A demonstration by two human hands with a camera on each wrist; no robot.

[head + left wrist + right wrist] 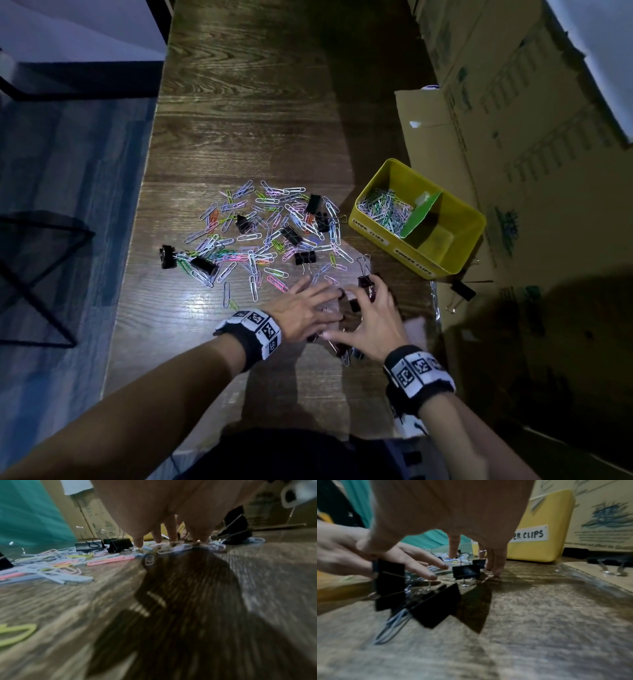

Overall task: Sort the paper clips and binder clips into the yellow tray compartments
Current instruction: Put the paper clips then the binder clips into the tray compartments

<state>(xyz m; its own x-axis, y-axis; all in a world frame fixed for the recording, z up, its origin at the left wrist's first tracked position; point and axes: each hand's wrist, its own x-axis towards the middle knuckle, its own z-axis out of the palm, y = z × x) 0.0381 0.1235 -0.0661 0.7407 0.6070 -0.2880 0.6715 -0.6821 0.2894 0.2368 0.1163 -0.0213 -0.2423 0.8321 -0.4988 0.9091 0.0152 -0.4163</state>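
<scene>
A heap of coloured paper clips (263,233) mixed with black binder clips (291,235) lies on the wooden table. The yellow tray (387,237) stands to its right, split by a green divider (423,216). Its left compartment holds paper clips (385,209); the right one looks bare. My left hand (305,305) lies flat at the heap's near edge, its straight fingers (171,539) touching paper clips. My right hand (368,315) is spread beside it over several binder clips (466,571), fingertips (496,570) on the table. Neither hand grips anything.
Cardboard boxes (513,102) line the right side behind the tray. One binder clip (463,290) lies off the table on flat cardboard. The table's left edge (137,222) drops to blue floor, where a black metal frame (34,274) stands.
</scene>
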